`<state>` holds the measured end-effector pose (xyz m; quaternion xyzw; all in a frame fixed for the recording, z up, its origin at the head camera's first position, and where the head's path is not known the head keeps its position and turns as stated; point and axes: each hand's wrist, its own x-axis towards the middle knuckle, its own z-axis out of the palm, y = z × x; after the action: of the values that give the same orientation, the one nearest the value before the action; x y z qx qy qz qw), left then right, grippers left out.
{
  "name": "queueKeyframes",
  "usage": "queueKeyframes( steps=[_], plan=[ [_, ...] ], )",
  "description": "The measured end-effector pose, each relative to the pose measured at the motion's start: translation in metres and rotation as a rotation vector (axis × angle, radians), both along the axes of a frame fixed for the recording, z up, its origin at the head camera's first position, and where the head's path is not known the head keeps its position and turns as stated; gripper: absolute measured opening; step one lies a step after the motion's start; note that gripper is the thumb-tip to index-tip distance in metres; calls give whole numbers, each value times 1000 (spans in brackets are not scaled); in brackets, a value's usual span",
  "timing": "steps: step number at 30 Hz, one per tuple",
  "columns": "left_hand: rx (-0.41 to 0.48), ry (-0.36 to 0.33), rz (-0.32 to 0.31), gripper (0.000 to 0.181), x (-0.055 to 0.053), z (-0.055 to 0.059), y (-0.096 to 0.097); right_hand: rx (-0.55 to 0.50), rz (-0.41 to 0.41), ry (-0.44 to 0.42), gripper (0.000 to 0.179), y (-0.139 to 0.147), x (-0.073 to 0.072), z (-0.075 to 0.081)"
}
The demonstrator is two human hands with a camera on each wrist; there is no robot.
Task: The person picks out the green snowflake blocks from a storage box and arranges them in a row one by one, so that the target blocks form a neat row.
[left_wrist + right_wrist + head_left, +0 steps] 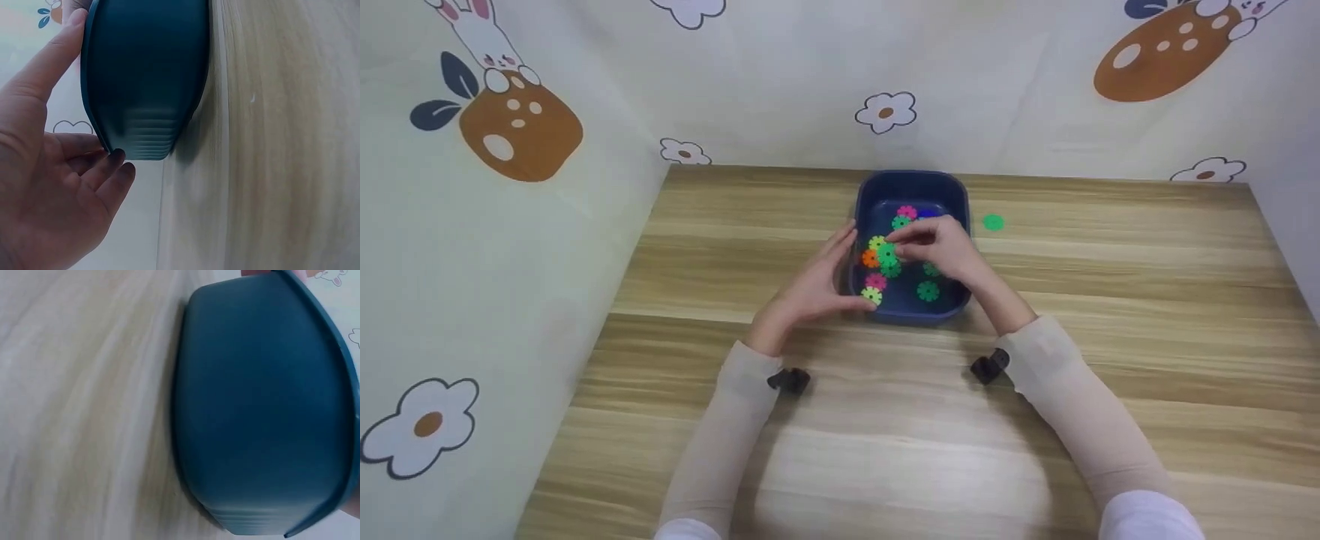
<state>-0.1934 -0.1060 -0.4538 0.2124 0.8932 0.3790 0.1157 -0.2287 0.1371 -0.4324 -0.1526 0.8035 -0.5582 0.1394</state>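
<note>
A dark blue plastic bin [913, 307] stands on the table with several small notched, flower-shaped plastic discs in it, among them an orange disc [870, 259], a pink disc [875, 281] and a yellow disc [871, 296]. Over the bin, my right hand [945, 247] pinches a green notched disc [888, 255] between thumb and fingertips. My left hand [814, 289] rests against the bin's left side, thumb and fingers spread along its rim. The left wrist view shows the left thumb [59, 53] touching the rim. In the right wrist view the bin's wall hides most of the right hand.
Another green disc [994, 222] lies on the wooden table [1110, 300], right of the bin. Patterned cloth walls [780, 90] rise behind and at both sides of the table. Each wrist carries a small black camera mount [789, 381].
</note>
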Motion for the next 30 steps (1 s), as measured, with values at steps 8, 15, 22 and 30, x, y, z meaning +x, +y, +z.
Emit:
queueKeyframes(
  steps=[8,15,22,30],
  plan=[
    [54,-14,26,118,0,-2,4,-48,-58,-2,23,11,-2,9],
    [52,-21,46,120,1,-5,14,-72,-120,-17,26,22,-4,15],
    [36,-32,61,125,2,-4,16,-96,-169,-12,29,36,-4,20],
    [-7,-33,78,127,4,-3,17,-199,-237,-42,31,55,-5,26]
  ],
)
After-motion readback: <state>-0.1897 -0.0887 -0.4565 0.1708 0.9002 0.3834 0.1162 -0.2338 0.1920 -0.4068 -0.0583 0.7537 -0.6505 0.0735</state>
